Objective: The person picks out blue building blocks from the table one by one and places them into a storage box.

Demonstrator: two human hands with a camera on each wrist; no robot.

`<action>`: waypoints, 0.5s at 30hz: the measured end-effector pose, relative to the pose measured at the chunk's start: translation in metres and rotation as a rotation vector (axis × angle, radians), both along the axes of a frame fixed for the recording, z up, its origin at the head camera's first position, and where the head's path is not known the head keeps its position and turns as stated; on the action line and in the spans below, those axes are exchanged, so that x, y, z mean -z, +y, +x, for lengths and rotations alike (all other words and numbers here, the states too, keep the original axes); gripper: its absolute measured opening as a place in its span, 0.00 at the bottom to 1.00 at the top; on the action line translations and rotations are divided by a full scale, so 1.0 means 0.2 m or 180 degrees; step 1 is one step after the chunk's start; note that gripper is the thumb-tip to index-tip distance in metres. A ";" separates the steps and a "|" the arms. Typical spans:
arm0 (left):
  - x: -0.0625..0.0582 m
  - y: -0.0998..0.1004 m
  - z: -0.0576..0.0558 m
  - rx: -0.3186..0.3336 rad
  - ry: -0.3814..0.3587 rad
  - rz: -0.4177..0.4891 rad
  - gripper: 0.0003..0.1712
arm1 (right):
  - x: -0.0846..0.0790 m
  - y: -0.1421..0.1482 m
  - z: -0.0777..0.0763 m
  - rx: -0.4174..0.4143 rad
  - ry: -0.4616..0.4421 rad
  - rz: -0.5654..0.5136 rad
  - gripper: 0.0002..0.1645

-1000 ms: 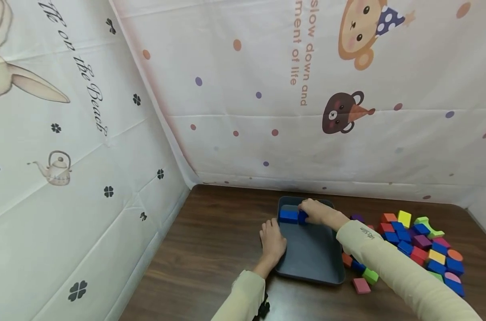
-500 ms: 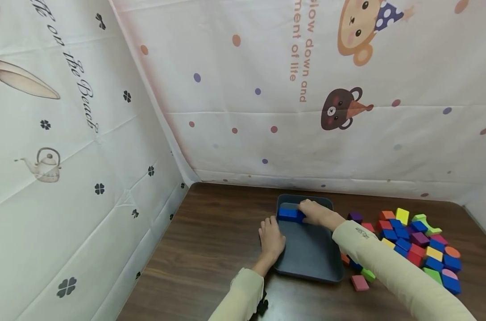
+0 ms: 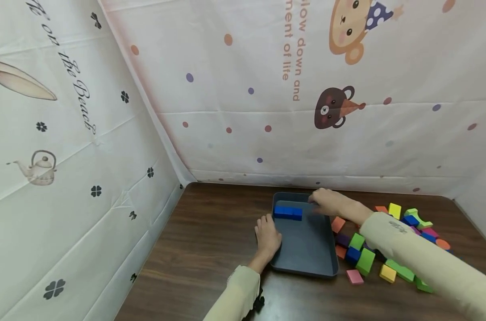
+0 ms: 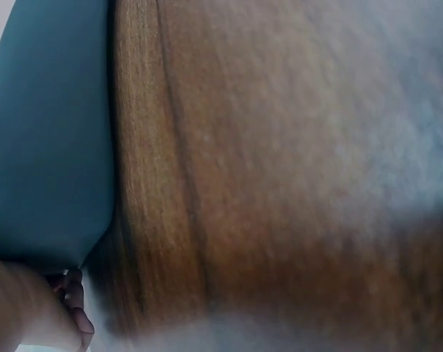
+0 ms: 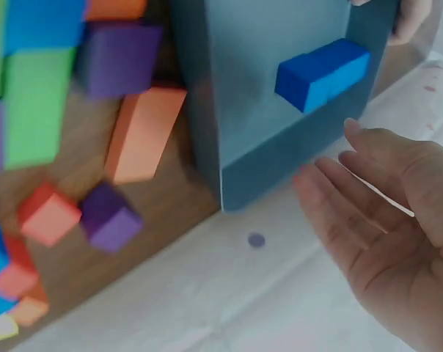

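Observation:
A dark grey tray (image 3: 305,249) lies on the table. Two blue blocks (image 3: 288,213) sit end to end inside it, by the far left corner. My left hand (image 3: 267,235) grips the tray's left wall, with the thumb over the inner side and fingers outside. Above the far right corner of the tray, my right hand (image 3: 333,204) holds nothing. In the right wrist view the right hand (image 5: 397,242) shows its palm and loosely bent fingers, apart from the blue blocks (image 5: 323,72).
Loose coloured blocks lie right of the tray, among them a pink block (image 3: 355,276), a yellow block (image 3: 388,273) and a green block (image 3: 365,261). My right forearm covers part of the pile. White printed cloth (image 3: 226,147) hangs behind the wooden table (image 3: 210,249).
My right hand slid a blue block left against the other one, then let go and moved right toward the tray's far right corner. The left hand stays on the tray.

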State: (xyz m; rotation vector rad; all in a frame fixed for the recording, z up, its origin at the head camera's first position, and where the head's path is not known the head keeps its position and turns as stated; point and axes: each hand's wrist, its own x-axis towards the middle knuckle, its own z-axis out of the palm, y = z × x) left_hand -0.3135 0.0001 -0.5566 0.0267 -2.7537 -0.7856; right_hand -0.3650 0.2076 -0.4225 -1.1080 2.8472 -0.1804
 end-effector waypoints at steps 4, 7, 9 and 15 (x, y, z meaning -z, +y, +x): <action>0.00 0.00 0.00 0.0004 -0.0010 0.0009 0.25 | -0.06 0.10 0.12 0.0075 0.0021 0.0162 0.09; -0.01 0.00 0.00 0.0001 0.0013 0.0015 0.25 | -0.06 0.18 0.20 0.0093 -0.0090 0.0189 0.06; -0.01 0.00 0.00 0.0008 -0.0017 0.0010 0.24 | -0.04 0.23 0.25 0.0092 -0.0242 0.0163 0.04; -0.02 0.00 0.00 0.0084 -0.0061 0.0061 0.24 | 0.07 0.32 0.35 0.0186 -0.0713 0.0264 0.09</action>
